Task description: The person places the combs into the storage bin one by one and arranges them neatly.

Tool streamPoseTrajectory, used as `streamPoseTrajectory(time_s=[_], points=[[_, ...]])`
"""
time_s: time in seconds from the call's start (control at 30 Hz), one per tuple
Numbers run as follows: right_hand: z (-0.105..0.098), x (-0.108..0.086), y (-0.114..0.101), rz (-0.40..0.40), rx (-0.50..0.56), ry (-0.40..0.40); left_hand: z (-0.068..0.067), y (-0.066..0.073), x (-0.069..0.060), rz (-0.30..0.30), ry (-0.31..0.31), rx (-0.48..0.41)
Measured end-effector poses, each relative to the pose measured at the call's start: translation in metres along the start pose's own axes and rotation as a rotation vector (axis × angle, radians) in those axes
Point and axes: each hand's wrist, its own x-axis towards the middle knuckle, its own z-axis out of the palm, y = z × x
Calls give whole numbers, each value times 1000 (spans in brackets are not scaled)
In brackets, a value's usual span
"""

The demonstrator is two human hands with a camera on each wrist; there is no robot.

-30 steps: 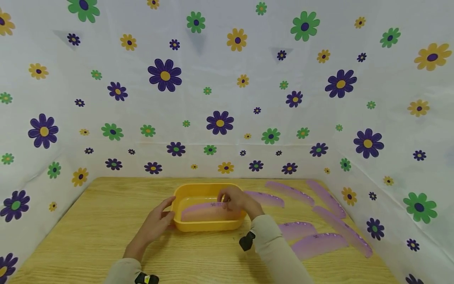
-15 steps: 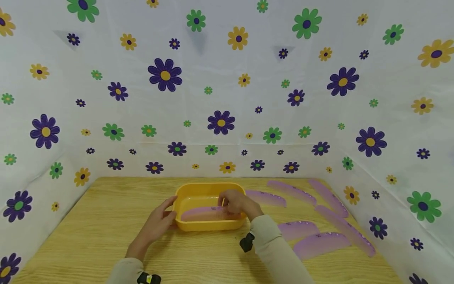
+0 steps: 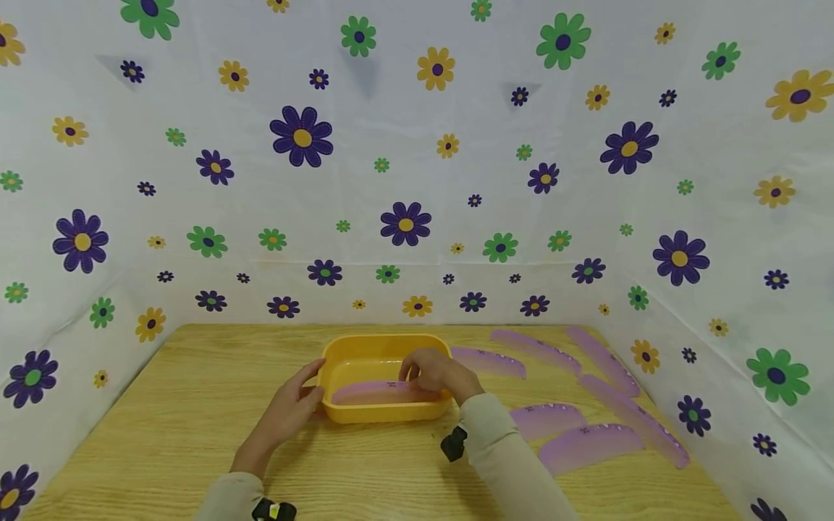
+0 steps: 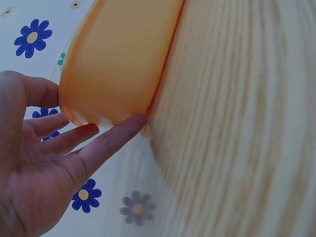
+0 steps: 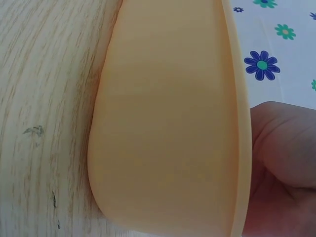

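A yellow plastic box stands on the table in the head view. Inside it, along the near wall, lies a purple comb; its lower part is hidden by that wall. My right hand reaches over the box's right end and pinches the comb near its right end, fingertips partly hidden. In the right wrist view the box wall covers most of this hand. My left hand rests against the box's left end, and the left wrist view shows its fingers spread and fairly straight on the wall.
Several more purple combs lie to the right, among them a near comb and a long slanting comb. The wooden table is bordered by flowered white cloth at the back and sides.
The comb in my right hand has sunk lower and tipped flatter inside the box. My left hand keeps its place at the box's end.
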Motion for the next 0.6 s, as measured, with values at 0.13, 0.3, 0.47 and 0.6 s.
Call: streamPoseTrajectory(time_s=[0.13, 0.3, 0.47, 0.6], points=[[0, -2, -2, 3, 14, -21, 0, 0, 0, -5, 4, 7], [-5, -6, -4, -49, 11, -27, 0, 1, -1, -9, 9, 21], [-17, -14, -5, -126, 49, 8, 0, 2, -1, -7, 14, 17], [-29, -23, -2, -167, 56, 51, 1, 1, -1, -10, 13, 18]])
